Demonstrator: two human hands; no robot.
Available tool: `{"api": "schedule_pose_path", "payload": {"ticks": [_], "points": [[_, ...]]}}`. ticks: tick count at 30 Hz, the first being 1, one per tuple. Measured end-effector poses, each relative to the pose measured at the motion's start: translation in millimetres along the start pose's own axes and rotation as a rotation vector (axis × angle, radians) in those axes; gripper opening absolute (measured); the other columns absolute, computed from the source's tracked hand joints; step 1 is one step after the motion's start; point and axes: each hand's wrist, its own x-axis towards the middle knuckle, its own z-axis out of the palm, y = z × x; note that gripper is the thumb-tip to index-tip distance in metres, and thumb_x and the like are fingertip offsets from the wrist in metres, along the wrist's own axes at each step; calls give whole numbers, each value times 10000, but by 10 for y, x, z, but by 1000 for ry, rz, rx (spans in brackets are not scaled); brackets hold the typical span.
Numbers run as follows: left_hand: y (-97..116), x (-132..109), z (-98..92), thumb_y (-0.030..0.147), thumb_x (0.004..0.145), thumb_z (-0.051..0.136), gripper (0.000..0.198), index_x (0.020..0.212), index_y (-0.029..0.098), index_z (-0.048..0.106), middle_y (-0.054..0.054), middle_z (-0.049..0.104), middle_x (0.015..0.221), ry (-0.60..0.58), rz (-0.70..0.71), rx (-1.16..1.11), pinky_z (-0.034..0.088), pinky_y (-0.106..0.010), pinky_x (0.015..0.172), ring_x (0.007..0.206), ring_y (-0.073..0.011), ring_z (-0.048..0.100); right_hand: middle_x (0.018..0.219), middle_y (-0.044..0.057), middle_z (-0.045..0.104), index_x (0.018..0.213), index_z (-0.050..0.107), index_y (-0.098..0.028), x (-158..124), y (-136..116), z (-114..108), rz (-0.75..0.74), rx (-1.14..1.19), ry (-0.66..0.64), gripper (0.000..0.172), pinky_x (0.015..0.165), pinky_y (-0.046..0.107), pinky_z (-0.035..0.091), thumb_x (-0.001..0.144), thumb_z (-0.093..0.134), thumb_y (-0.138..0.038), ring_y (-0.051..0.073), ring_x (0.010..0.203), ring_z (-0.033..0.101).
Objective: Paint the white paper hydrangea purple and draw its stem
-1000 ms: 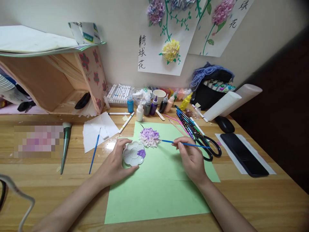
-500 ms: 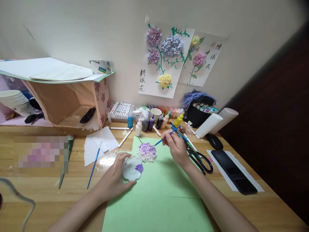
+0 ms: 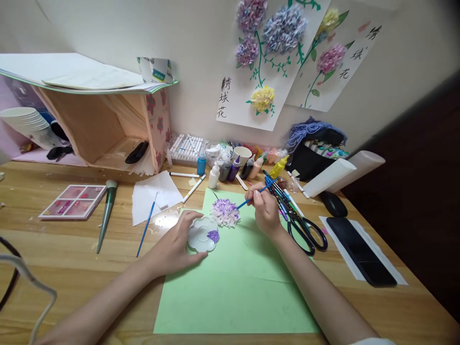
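Note:
My left hand curls around the rim of a white flower-shaped paint palette, which has purple paint in its right side. Pinched in my right hand is a blue paintbrush, its tip at the right edge of a paper flower. Purple covers much of the flower's upper part, while its lower petals look mostly white. Palette and flower both rest on light green paper.
Several paint bottles stand behind the paper. Black scissors and pens lie to the right, near a phone. Another paintbrush, white paper and a green-handled brush are at the left. Flower pictures hang on the wall.
The camera view has tilted downward and shifted a little left. My left hand still holds the palette, and the brush tip remains at the flower's right edge.

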Motion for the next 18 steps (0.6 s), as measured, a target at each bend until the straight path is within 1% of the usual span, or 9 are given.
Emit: {"api": "schedule_pose_path", "payload": {"ticks": [2,4,9,13,14,16,18], "points": [[-1,0,0,259,730,718,742,1334,260,288,-105,477,1273,-6,0,-2,507,-446,993,1173,-266,537,714,9,533,720,501,-218,0,-1,-3,-32,-53,-26,307,589,289,424,967,362,-336,141,623,513],[4,2,-3,263,734,716,732,1329,258,289,-108,477,1267,-8,2,3,505,-447,991,1176,-269,534,710,9,541,730,506,-218,2,-17,-13,-49,-80,-24,294,593,289,423,965,363,-321,143,633,524],[25,1,-13,269,750,703,709,1325,260,288,-114,482,1267,-14,4,21,498,-464,990,1195,-284,524,727,-2,532,774,503,-223,7,-64,-76,-56,-14,34,258,559,274,415,969,360,-312,130,606,516],[23,-4,-9,263,750,710,730,1337,264,277,-113,476,1278,-21,3,21,501,-473,989,1186,-282,527,716,0,537,765,511,-222,32,-40,-66,-31,-34,-18,262,567,280,425,966,373,-317,131,603,522],[18,-3,-7,261,751,712,731,1340,267,279,-112,476,1280,-13,7,20,505,-473,986,1187,-281,527,719,2,545,769,521,-222,43,-54,-51,-27,-42,-4,260,569,283,427,964,379,-318,133,606,527],[0,0,-7,263,759,714,727,1343,268,281,-113,477,1281,29,30,21,508,-476,982,1205,-284,516,745,9,570,791,548,-225,55,-157,-31,-30,-28,89,248,567,288,433,959,391,-318,134,610,539],[-24,4,-14,276,772,717,720,1344,266,279,-119,478,1280,102,61,40,509,-477,975,1229,-290,495,779,15,601,829,580,-238,17,-390,-55,-43,21,209,232,555,294,445,954,406,-325,136,604,552]]}}
